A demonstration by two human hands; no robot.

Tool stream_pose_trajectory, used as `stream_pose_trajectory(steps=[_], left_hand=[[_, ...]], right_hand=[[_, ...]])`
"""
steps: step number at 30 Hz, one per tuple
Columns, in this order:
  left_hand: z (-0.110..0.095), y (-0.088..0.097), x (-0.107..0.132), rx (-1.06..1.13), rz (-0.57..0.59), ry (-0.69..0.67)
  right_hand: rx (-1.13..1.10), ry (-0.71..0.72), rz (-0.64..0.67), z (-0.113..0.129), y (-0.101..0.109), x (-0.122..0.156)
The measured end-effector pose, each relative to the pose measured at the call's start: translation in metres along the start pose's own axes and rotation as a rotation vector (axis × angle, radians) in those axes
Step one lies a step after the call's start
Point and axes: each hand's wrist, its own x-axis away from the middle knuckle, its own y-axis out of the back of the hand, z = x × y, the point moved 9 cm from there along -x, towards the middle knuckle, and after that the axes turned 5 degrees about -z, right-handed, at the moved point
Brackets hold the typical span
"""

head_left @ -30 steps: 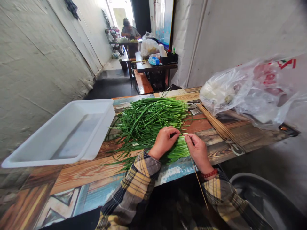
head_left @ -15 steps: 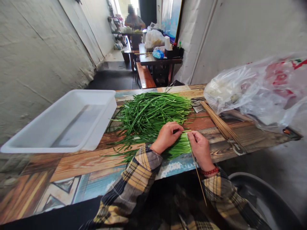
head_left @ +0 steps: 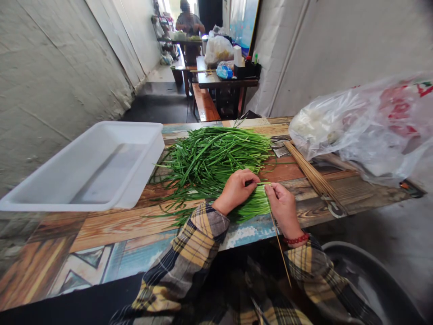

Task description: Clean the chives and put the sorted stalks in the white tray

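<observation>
A loose heap of garlic chives [head_left: 216,153] lies on the wood-patterned table. Closer to me, a flat row of chives [head_left: 255,205] sits side by side near the table edge, with a thin bamboo skewer [head_left: 280,248] at its stalk ends. My left hand [head_left: 237,189] is closed in a pinch on a chive stalk above this row. The fingers of my right hand [head_left: 284,207] are closed at the cut end of that stalk and the top of the skewer. The skewer's lower part points down past the table edge; its tip is hidden by my fingers.
A white plastic tub [head_left: 135,180] stands on the left. Several bamboo skewers [head_left: 309,174] lie in a bundle to the right, beside a clear plastic bag [head_left: 365,126]. Below right is a dark basin [head_left: 372,271]. Another person [head_left: 191,22] is at a far table.
The view has shifted slightly. Both hands keep almost the same place and pinch at the chive stalk and skewer. The person at the back has straightened a little.
</observation>
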Motion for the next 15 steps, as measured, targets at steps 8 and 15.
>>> stream_pose_trajectory(steps=[8, 15], left_hand=[[-0.0011, -0.0006, -0.0003, -0.011, 0.006, -0.003], [-0.0023, -0.0021, 0.0001, -0.03, 0.026, -0.014]], right_hand=[[0.004, 0.014, 0.007, 0.0046, 0.0008, 0.0], [0.019, 0.018, 0.004, 0.0023, 0.0002, -0.0009]])
